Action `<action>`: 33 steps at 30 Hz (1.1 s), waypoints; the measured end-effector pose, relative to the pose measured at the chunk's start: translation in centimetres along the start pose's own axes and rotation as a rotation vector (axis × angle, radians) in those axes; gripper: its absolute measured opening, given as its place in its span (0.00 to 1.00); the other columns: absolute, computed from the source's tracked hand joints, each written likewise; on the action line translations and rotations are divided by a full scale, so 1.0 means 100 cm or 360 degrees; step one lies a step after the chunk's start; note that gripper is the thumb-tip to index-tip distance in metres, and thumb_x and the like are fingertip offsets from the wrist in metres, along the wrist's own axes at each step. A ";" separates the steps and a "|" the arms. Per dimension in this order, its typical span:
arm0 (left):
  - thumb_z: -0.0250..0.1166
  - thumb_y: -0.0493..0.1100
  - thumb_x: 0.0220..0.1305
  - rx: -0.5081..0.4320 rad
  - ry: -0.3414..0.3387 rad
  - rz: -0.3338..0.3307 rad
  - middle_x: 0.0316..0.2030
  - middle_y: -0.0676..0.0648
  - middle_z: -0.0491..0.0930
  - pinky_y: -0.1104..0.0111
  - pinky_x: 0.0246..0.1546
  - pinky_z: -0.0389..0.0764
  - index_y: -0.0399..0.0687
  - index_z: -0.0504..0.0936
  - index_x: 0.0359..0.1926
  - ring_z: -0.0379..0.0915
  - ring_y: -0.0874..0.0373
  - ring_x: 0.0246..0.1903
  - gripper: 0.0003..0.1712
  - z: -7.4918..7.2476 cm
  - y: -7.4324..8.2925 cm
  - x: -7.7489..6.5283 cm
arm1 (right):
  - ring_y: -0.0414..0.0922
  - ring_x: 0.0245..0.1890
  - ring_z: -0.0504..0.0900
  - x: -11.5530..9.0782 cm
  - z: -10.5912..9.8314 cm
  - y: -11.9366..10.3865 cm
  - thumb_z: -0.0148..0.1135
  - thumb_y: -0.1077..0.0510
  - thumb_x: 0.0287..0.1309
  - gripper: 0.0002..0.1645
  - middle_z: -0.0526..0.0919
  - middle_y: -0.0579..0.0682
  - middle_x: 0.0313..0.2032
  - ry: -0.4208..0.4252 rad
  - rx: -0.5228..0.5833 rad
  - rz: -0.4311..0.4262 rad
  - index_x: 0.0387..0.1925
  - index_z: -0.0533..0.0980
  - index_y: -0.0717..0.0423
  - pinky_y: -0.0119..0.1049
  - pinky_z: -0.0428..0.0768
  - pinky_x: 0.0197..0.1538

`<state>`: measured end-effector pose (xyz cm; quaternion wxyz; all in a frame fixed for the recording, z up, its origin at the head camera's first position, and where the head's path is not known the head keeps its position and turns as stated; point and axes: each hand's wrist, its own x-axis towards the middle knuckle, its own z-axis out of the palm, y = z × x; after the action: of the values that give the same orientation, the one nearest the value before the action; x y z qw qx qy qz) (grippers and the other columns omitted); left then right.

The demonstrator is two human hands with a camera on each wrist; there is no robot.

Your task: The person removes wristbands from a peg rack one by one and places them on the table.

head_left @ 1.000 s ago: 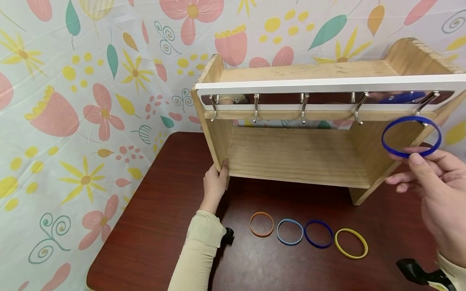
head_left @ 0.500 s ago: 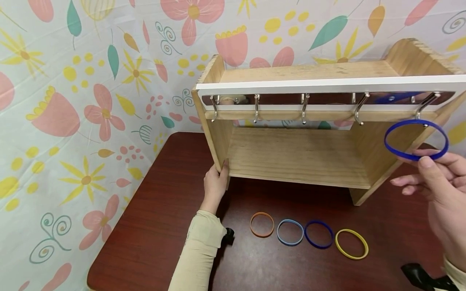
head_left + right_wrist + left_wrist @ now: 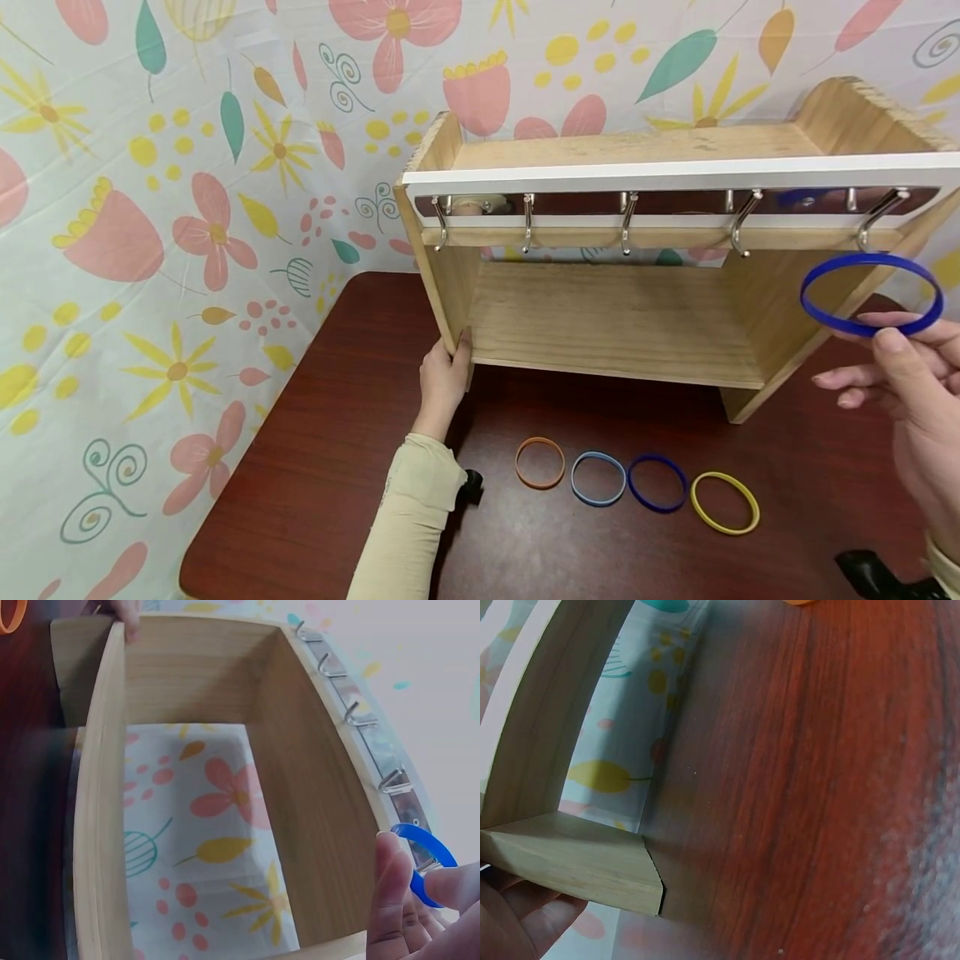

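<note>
My right hand (image 3: 918, 387) pinches a blue silicone wristband (image 3: 870, 260) between thumb and fingers. In the head view, the band's upper edge lies right at the lower tip of the rightmost metal hook (image 3: 873, 218). The right wrist view shows the blue band (image 3: 424, 838) overlapping the end of the hook rail (image 3: 409, 808). At the lower front corner of a wooden shelf (image 3: 611, 325), my left hand (image 3: 441, 379) grips the left side panel. Its fingers (image 3: 551, 919) show under the wood in the left wrist view.
Orange (image 3: 538, 487), light blue (image 3: 597, 503), dark blue (image 3: 656, 508) and yellow (image 3: 727, 531) wristbands lie in a row on the dark red table (image 3: 322, 467). Several hooks line the shelf's white-edged front rail (image 3: 675, 171). A floral cloth (image 3: 247, 150) hangs behind.
My right hand has drifted right and slightly down with the blue wristband, from overlapping the rightmost hook to just under its tip. My left hand has stayed on the panel.
</note>
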<state>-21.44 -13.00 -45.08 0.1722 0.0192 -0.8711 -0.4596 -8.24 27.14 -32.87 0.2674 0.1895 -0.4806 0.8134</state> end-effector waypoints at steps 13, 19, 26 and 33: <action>0.51 0.60 0.73 -0.0002 0.0000 -0.0007 0.17 0.50 0.69 0.64 0.19 0.68 0.51 0.73 0.26 0.66 0.55 0.16 0.24 0.000 0.000 0.000 | 0.48 0.24 0.87 -0.014 -0.017 -0.003 0.37 0.77 0.69 0.16 0.85 0.62 0.42 -0.0078 -0.0081 0.0039 0.51 0.70 0.76 0.27 0.76 0.21; 0.52 0.61 0.72 -0.0016 -0.0001 -0.0007 0.16 0.50 0.67 0.63 0.19 0.67 0.51 0.73 0.26 0.64 0.55 0.16 0.23 0.000 0.000 -0.001 | 0.48 0.24 0.86 -0.021 -0.026 -0.002 0.35 0.77 0.70 0.18 0.85 0.62 0.42 -0.0087 -0.0056 0.0057 0.52 0.70 0.76 0.27 0.76 0.20; 0.51 0.62 0.72 -0.0025 -0.0006 -0.0014 0.15 0.51 0.65 0.64 0.18 0.66 0.51 0.71 0.25 0.63 0.55 0.14 0.24 0.000 0.000 -0.001 | 0.47 0.25 0.87 -0.030 -0.036 -0.001 0.34 0.76 0.70 0.19 0.86 0.60 0.42 -0.0090 -0.0079 0.0117 0.53 0.71 0.74 0.27 0.76 0.20; 0.51 0.61 0.72 -0.0023 -0.0005 -0.0013 0.14 0.51 0.64 0.64 0.17 0.65 0.51 0.70 0.24 0.61 0.56 0.13 0.24 0.000 0.000 -0.001 | 0.44 0.23 0.86 -0.039 -0.045 0.000 0.37 0.75 0.71 0.18 0.87 0.57 0.41 -0.0038 -0.0244 0.0135 0.52 0.72 0.71 0.26 0.76 0.20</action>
<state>-21.37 -13.00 -45.11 0.1692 0.0210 -0.8679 -0.4665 -5.39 30.15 -37.16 0.2406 0.1576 -0.5523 0.7824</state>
